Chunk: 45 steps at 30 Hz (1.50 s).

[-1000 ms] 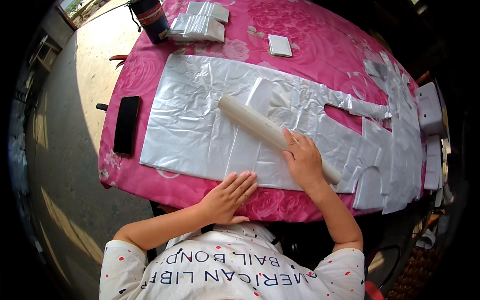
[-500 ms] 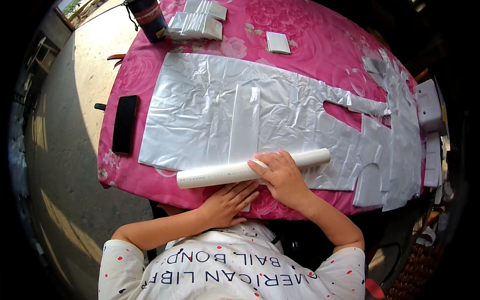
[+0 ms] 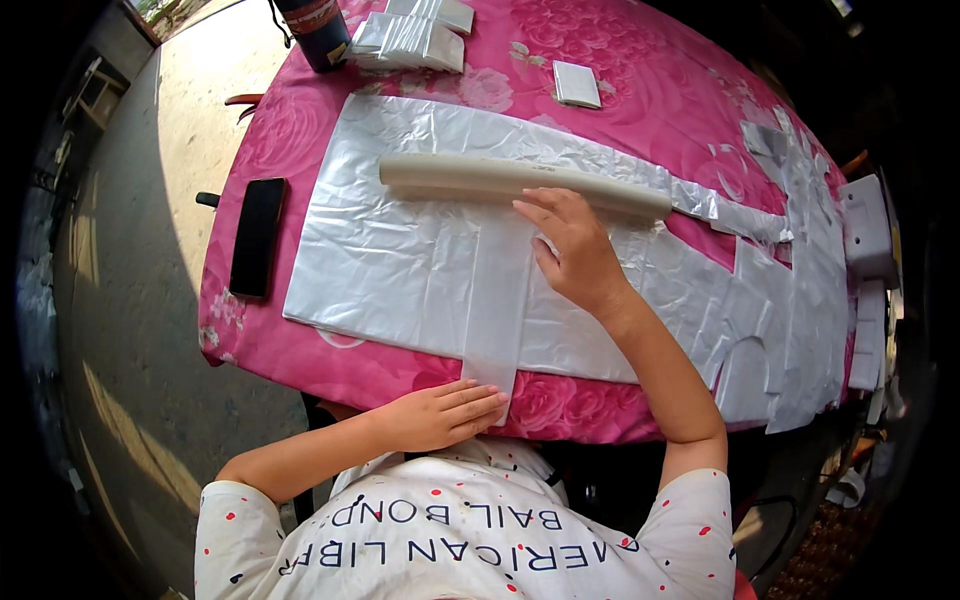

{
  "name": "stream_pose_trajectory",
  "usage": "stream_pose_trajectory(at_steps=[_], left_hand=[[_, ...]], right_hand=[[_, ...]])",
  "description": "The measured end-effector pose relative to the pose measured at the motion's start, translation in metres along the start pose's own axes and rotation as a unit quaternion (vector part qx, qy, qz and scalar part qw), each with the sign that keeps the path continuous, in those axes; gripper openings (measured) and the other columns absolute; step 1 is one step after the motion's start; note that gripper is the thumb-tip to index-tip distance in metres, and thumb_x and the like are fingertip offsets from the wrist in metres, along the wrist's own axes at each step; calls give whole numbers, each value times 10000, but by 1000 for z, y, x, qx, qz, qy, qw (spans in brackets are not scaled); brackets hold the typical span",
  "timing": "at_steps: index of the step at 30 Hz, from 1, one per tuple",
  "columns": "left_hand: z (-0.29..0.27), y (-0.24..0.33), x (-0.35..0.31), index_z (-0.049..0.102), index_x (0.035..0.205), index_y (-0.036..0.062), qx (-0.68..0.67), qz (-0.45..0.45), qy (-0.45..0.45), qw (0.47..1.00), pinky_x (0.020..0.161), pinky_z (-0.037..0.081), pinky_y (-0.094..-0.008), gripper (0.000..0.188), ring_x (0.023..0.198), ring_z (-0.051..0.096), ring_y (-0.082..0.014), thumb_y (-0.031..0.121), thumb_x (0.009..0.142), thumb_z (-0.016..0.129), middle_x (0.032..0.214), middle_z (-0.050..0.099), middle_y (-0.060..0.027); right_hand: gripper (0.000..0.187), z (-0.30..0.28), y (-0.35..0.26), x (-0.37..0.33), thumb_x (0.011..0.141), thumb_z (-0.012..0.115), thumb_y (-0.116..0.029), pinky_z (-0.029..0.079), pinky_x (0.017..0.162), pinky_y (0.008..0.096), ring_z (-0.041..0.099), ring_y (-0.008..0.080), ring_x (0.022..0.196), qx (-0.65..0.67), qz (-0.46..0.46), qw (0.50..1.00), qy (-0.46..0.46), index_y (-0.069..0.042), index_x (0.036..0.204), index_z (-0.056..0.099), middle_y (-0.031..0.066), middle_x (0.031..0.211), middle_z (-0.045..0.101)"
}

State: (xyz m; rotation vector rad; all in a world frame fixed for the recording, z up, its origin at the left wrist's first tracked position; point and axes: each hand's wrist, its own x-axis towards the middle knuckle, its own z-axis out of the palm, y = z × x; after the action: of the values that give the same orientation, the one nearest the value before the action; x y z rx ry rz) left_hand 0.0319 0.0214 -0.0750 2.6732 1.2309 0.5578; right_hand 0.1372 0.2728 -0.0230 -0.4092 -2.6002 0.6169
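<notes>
Pink rose-printed cloth (image 3: pixel 300 130) covers the rounded surface (image 3: pixel 570 405); clock directions run from the middle of the crinkled, silvery-white plastic sheeting (image 3: pixel 370 240) spread on it. Nearest comes a white short-sleeved shirt with red and dark spots (image 3: pixel 450 485). At 7 o'clock the left hand (image 3: pixel 440 415) lies flat, its grip spread out straight over the near end of a frosted, translucent plastic strip (image 3: pixel 495 290). That strip runs toward 12 o'clock across the sheeting, up to a long, straight, pale grey tube (image 3: pixel 450 180). Near the centre, the right hand (image 3: pixel 580 255) has its grip loose, thumb and fingers apart, fingertips at the tube's near side. The tube lies across the sheeting's far part, ends toward 10 and 2 o'clock. A black rectangular phone (image 3: pixel 258 238) rests at 9 o'clock. Farther off are a small, folded whitish plastic packet (image 3: pixel 577 84) at 12, a pile of similar packets (image 3: pixel 410 45) at 11, and a dark cylindrical container with a reddish band (image 3: pixel 318 30) just left of them.
</notes>
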Motion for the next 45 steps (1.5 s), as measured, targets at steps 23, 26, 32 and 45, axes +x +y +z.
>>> stream_pose_trajectory(at_steps=[23,26,32,45], left_hand=[[-28,-44,17,421,1288,19,-52,-196,70,977,995,388,-419,780,1154,492,-273,210,595,723,1239,514,-131],[-32,-44,22,423,1286,11,-56,-209,60,974,986,388,-417,734,1118,513,-282,217,630,681,1218,527,-139],[-36,-47,30,406,1288,-26,-222,-317,132,913,909,407,-396,573,1015,555,-327,278,816,521,1188,550,-167],[-10,-32,54,266,1367,-53,-20,-318,24,948,1101,169,-430,709,1348,224,-343,284,816,560,1436,249,-225]], right_hand=[[326,32,-52,-83,700,626,15,470,834,355,569,283,992,72,-7,997,-17,-51,1019,645,106,1073,607],[315,21,-52,-85,698,636,-3,480,789,348,586,267,950,54,15,998,-28,-57,1007,653,95,1026,628],[175,22,-48,-74,780,603,-83,490,614,308,610,217,668,162,174,971,5,-59,936,679,97,786,656],[287,16,-42,-44,772,674,-181,485,614,298,633,172,727,179,404,892,-96,10,976,611,113,851,639]])
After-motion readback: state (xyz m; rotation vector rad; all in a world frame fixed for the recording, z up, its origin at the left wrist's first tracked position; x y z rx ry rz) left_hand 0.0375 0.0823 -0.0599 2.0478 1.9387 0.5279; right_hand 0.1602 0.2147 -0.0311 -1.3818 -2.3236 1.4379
